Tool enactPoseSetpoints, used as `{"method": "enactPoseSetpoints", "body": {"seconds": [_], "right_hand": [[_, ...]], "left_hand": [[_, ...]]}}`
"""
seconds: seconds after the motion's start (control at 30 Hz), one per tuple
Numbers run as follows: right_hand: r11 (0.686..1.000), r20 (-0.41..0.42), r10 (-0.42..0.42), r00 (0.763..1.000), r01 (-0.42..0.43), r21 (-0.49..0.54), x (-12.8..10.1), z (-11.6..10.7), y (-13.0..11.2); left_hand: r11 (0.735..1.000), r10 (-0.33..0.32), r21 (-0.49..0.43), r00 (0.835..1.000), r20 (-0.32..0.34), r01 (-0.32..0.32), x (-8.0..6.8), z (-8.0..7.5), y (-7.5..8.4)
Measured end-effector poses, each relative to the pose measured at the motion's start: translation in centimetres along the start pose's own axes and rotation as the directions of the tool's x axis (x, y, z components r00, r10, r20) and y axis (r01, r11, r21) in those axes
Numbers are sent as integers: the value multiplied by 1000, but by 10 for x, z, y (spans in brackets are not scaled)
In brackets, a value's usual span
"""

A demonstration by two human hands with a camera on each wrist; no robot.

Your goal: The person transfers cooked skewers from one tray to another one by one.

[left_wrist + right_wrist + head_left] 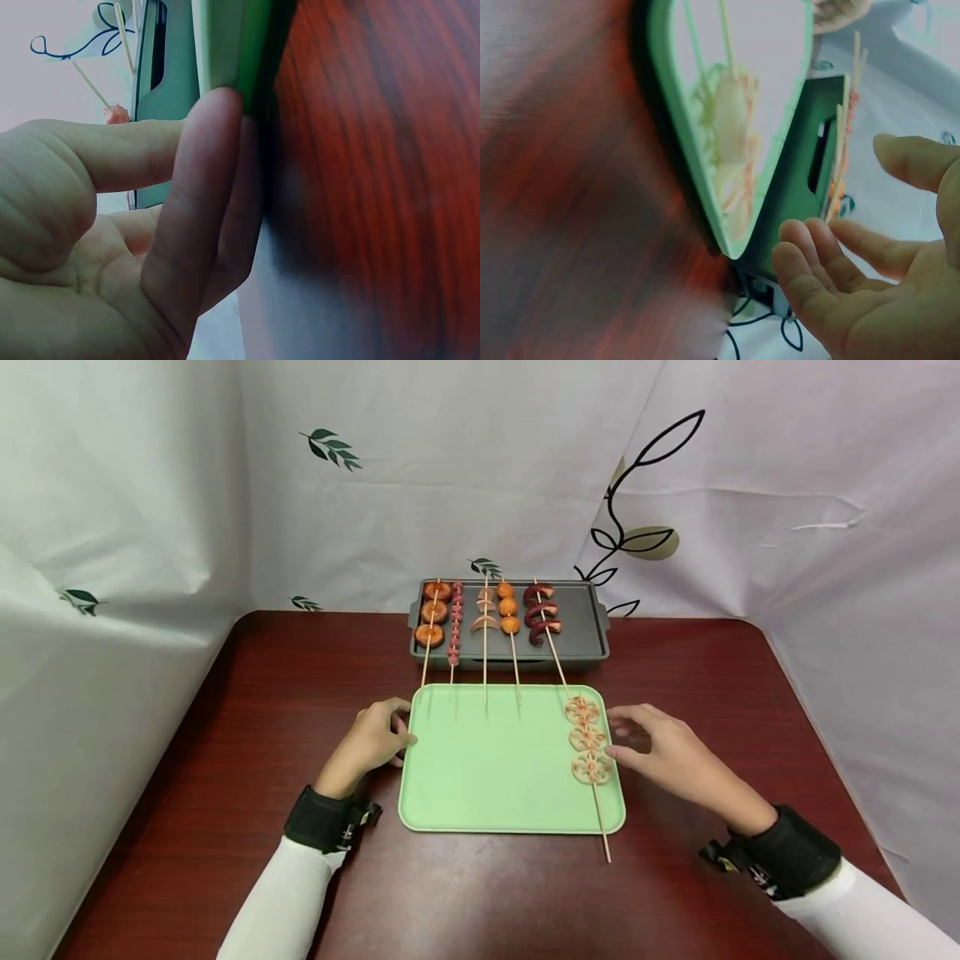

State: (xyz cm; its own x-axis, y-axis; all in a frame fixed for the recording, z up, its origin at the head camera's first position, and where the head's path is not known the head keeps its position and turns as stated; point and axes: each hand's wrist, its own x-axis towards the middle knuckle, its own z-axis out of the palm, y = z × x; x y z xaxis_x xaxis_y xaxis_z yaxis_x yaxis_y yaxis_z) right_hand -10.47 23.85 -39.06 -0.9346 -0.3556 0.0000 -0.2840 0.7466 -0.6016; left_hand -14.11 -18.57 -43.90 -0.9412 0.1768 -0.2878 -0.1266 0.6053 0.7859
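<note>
A light green rectangular tray lies on the table. My left hand holds its left edge, thumb by the rim; in the left wrist view the fingertips meet the tray's side. By the right edge is my right hand, thumb and fingers spread and loosely bent; the right wrist view shows nothing between them and a gap from the tray. A skewer of lotus root slices lies along the tray's right side, its stick passing over the front rim.
Behind the tray stands a dark grey grill plate. It carries mushroom-like slices, small pink pieces, pale curved pieces, orange balls and octopus tentacles on skewers, whose sticks reach toward the tray. A patterned white cloth hangs behind.
</note>
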Motion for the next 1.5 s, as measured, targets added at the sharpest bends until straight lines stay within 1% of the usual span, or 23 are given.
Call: {"method": "enactPoseSetpoints", "body": {"seconds": [0.17,0.4,0.6,0.77,0.8,0.87,0.93,1.0,1.03,1.17,1.27,1.43,1.5], "right_hand": [[993,5,46,999,-47,110,12,-4,4],[968,24,80,997,-83,236,25,-4,10],[910,102,156,982,-183,371,37,-7,11],[858,167,158,973,-219,465,49,-8,11],[832,181,153,971,-226,506,52,-7,11],[771,209,138,968,-238,591,56,-7,11],[696,234,118,965,-248,674,60,-6,10],[601,253,91,963,-256,757,64,-5,10],[572,259,80,963,-257,779,66,-4,10],[426,293,62,954,-290,857,72,-2,13],[336,328,55,943,-326,883,76,1,15],[234,386,63,920,-390,891,82,6,18],[185,410,74,909,-416,890,85,8,18]], "left_hand": [[1000,-5,5,1000,-2,5,-1,0,1],[1000,-10,0,1000,6,10,-2,0,2],[1000,-7,2,1000,-1,7,-3,0,3],[1000,-7,-2,1000,0,7,-3,0,3],[1000,-6,-2,1000,0,6,-3,0,2],[1000,-3,-3,1000,0,3,-2,0,2],[1000,-1,-2,1000,0,1,-2,0,1],[1000,-2,-1,1000,-1,2,-2,0,1],[1000,-3,1,1000,-1,3,-2,0,1],[1000,-9,7,1000,0,9,-2,-1,1],[1000,-12,8,1000,0,12,-2,-1,1],[1000,-5,5,1000,-1,5,-2,0,1],[1000,0,3,1000,2,0,-2,1,1]]}}
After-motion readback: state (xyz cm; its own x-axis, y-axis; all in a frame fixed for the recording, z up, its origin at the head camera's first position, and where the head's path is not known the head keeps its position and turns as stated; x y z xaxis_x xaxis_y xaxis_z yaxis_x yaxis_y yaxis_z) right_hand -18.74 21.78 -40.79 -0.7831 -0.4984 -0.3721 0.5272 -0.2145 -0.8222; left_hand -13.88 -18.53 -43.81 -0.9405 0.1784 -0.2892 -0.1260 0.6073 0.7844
